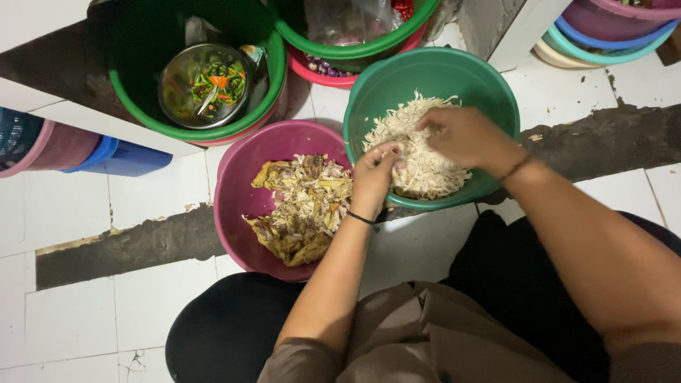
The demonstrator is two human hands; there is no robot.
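Observation:
A teal-green plastic bowl (489, 89) on the tiled floor holds a heap of pale shredded chicken (397, 124). My left hand (374, 174) is over the bowl's near rim, fingers pinched on a piece of that meat. My right hand (464, 135) rests on the heap, fingers curled into the shreds and pulling at the same piece. To the left, a pink bowl (237, 174) holds darker chicken skin, bones and scraps (301, 209).
A large green tub (142, 92) at the back left holds a metal bowl of chopped green and red chillies (207, 84). Another green tub (340, 46) holds a clear plastic bag. Stacked coloured basins (610, 32) stand at the back right, blue and pink buckets (106, 152) at left.

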